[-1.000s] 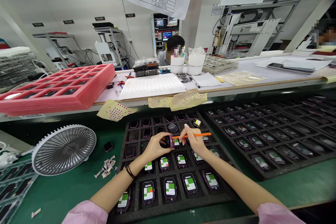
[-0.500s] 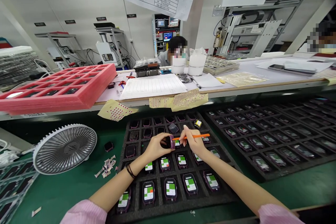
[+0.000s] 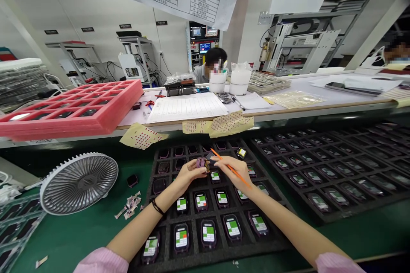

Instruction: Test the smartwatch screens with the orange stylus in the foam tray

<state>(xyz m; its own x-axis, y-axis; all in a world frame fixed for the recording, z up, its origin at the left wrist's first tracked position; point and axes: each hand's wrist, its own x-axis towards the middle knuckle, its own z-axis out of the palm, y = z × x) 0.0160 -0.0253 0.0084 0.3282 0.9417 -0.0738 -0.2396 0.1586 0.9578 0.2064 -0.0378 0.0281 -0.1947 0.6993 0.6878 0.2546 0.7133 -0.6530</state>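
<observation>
My left hand (image 3: 186, 173) is closed round a small purple-cased watch body (image 3: 201, 163), held above the black foam tray (image 3: 166, 204). My right hand (image 3: 233, 168) pinches an orange stick (image 3: 231, 168) that slants down to the right, and its fingertips meet the watch body at its right side. Below both hands the tray's pockets hold several purple watch bodies with green and white screen labels (image 3: 209, 233). The pockets at the tray's far end hold watch bodies with dark screens (image 3: 178, 152).
A white round fan (image 3: 78, 183) lies to the left, with paper scraps (image 3: 130, 207) and a loose dark part (image 3: 132, 180) beside it. More black trays (image 3: 323, 166) fill the right. Pink foam trays (image 3: 73, 108) and papers sit on the raised shelf. A person sits beyond it.
The left hand has lifted and turned the watch body. The orange stick swung from lying level to slanting down right, and the right fingertips came onto the watch body.
</observation>
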